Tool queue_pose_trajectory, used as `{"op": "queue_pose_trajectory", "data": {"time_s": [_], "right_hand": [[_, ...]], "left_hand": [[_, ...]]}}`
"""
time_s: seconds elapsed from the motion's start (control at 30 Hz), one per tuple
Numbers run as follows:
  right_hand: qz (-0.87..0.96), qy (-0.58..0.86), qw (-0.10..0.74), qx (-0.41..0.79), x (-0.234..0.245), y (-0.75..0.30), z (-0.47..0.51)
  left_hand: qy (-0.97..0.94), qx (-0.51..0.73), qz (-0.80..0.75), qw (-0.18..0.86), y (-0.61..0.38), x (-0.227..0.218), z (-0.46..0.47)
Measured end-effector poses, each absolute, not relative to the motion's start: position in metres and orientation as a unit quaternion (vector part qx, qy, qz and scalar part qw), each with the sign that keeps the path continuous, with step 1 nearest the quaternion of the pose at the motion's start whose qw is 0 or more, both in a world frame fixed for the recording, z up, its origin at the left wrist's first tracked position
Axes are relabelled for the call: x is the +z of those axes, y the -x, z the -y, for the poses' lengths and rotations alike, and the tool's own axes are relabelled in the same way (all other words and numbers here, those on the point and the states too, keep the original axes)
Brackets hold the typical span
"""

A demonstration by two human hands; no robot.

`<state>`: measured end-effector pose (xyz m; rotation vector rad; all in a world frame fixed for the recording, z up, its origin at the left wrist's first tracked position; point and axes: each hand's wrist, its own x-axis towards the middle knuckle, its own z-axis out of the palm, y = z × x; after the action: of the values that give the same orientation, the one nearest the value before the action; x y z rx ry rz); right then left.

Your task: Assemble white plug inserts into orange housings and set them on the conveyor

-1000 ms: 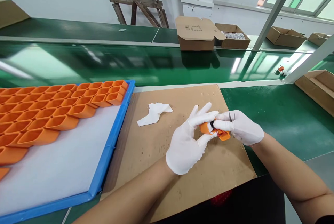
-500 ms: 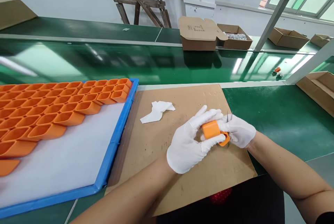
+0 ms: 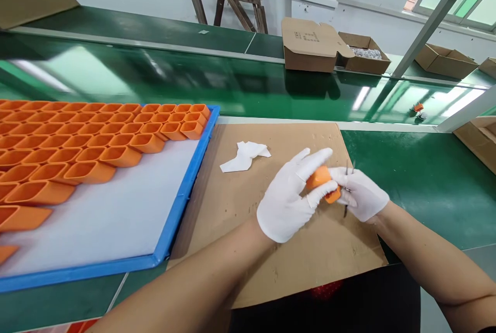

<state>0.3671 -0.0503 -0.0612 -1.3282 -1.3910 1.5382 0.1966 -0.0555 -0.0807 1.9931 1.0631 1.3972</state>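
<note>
Both hands wear white gloves and meet above the cardboard sheet point(image 3: 287, 250). My left hand point(image 3: 290, 198) curls its thumb and fingers around a small orange plastic sleeve point(image 3: 318, 177), tilted between them. Against the sleeve's right end press the fingertips of my right hand point(image 3: 362, 193). That hand also grips thin metal tweezers point(image 3: 345, 211), whose two points show above the fingers. Part of the sleeve is hidden by the gloves. A crumpled white scrap of cloth or paper point(image 3: 245, 157) lies on the cardboard, left of my hands.
At left, a blue-rimmed tray point(image 3: 182, 193) holds many orange sleeves point(image 3: 89, 171) in rows. Beyond the cardboard runs a shiny green belt point(image 3: 248, 87). Cardboard boxes point(image 3: 310, 54) stand on the far ledge; another box point(image 3: 480, 139) is at right. A small orange piece point(image 3: 418, 107) lies on the belt.
The view has shifted, so the scene sits slightly further right. My left fingers have opened a little around the sleeve, which has turned between the hands. More of the tweezers shows now.
</note>
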Motion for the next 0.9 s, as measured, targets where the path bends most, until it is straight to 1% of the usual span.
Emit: {"op": "queue_pose_trajectory", "data": {"time_s": [0.1, 0.17, 0.23, 0.3, 0.33, 0.43, 0.5, 0.63, 0.73, 0.83, 0.9], "right_hand": [[0.486, 0.549, 0.442, 0.516, -0.053, -0.372, 0.054], [0.506, 0.553, 0.474, 0.462, -0.049, -0.373, 0.058], [0.537, 0.534, 0.467, 0.457, -0.045, -0.373, 0.060], [0.565, 0.522, 0.459, 0.445, -0.042, -0.373, 0.062], [0.587, 0.518, 0.459, 0.420, -0.041, -0.372, 0.063], [0.671, 0.505, 0.455, 0.295, -0.039, -0.370, 0.066], [0.696, 0.508, 0.445, 0.242, -0.040, -0.369, 0.066], [0.666, 0.575, 0.418, 0.226, -0.047, -0.374, 0.057], [0.654, 0.598, 0.426, 0.182, -0.051, -0.381, 0.051], [0.667, 0.554, 0.473, 0.157, -0.051, -0.385, 0.052], [0.708, 0.515, 0.457, 0.157, -0.050, -0.385, 0.056]], "left_hand": [[-0.708, 0.490, -0.446, 0.244, -0.194, -0.083, 0.047], [-0.689, 0.473, -0.464, 0.292, -0.194, -0.083, 0.042], [-0.664, 0.482, -0.459, 0.341, -0.194, -0.083, 0.040], [-0.641, 0.516, -0.440, 0.358, -0.195, -0.082, 0.040], [-0.635, 0.531, -0.435, 0.355, -0.196, -0.082, 0.041], [-0.631, 0.547, -0.434, 0.338, -0.197, -0.081, 0.045], [-0.629, 0.552, -0.422, 0.349, -0.198, -0.081, 0.047], [-0.631, 0.557, -0.404, 0.360, -0.197, -0.081, 0.049], [-0.634, 0.562, -0.416, 0.329, -0.196, -0.079, 0.046], [-0.630, 0.567, -0.426, 0.315, -0.196, -0.079, 0.043], [-0.619, 0.568, -0.427, 0.333, -0.196, -0.080, 0.042]]}}
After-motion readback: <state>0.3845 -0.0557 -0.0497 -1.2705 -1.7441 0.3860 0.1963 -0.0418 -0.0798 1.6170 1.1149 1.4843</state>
